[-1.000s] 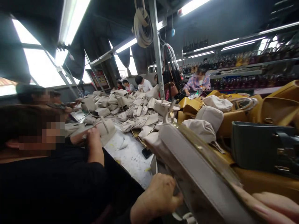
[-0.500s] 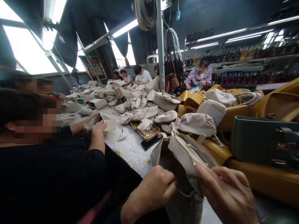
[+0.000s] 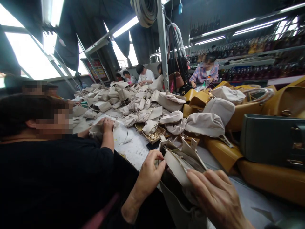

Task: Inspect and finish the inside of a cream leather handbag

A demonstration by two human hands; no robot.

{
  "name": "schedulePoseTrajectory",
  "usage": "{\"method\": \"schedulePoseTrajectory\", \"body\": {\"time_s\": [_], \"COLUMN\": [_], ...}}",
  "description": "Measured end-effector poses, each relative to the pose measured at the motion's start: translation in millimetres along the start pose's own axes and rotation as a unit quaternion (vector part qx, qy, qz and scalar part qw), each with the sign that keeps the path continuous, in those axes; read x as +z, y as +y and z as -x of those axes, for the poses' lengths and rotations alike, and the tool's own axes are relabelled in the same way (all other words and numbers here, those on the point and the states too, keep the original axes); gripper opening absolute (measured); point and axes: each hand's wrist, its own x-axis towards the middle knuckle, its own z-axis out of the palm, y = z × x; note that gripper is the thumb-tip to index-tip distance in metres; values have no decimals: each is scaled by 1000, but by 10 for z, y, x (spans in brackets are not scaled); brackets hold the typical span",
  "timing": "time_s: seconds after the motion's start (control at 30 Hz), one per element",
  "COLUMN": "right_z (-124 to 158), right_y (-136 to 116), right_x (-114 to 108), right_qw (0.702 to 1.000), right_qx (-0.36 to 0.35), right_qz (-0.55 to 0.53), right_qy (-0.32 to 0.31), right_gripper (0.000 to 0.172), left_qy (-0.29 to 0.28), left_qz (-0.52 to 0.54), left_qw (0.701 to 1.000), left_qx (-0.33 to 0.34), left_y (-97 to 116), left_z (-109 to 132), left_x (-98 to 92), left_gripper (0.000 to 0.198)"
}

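Note:
A beige handbag [image 3: 175, 167] stands tilted at the table's front edge, its mouth facing up and a zipped pocket showing inside. My left hand [image 3: 150, 170] is at the bag's left side, thumb and curled fingers pinching near its edge. My right hand [image 3: 214, 192] grips the right side of the middle panel, with the thumb side hidden behind the fingers. The lower part of the bag drops out of view. Just beyond it, a small box of gold-coloured metal pieces [image 3: 156, 135] sits beside a dark flat object [image 3: 153, 145], partly covered by the bag.
A heap of beige bag parts [image 3: 128, 95] covers the table's far side. Mustard bags [image 3: 267, 175] and a dark green bag [image 3: 264, 138] lie to the right. Close on my left, a co-worker in black [image 3: 54, 178] handles a beige piece. A metal post [image 3: 162, 44] rises behind the heap.
My left hand has risen from in front of the bag to its left edge and its fist has loosened into a pinch. The bag has turned slightly. The co-worker's hands have shifted.

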Motion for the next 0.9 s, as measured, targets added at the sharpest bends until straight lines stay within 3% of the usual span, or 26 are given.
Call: {"method": "schedulePoseTrajectory", "body": {"time_s": [0.17,0.37,0.53,0.77,0.9], "right_z": [-18,-69,-46,-96,-67], "right_y": [175,361,335,222,187], "right_x": [27,122,100,33,-245], "right_qw": [998,995,995,999,999], "right_qx": [53,94,97,35,5], "right_qz": [-18,4,4,-26,-23], "right_qy": [-4,-19,-4,20,37], "right_gripper": [17,20,18,15,17], "left_qy": [-76,-121,-117,-105,-86], "left_qz": [60,53,39,20,82], "left_qw": [991,987,989,991,989], "left_qx": [-96,-89,-77,-82,-90], "left_y": [5,16,-36,-72,-63], "left_z": [-250,-462,-428,-387,-393], "left_x": [-30,-31,-45,-87,-73], "left_gripper": [28,30,29,24,31]}}
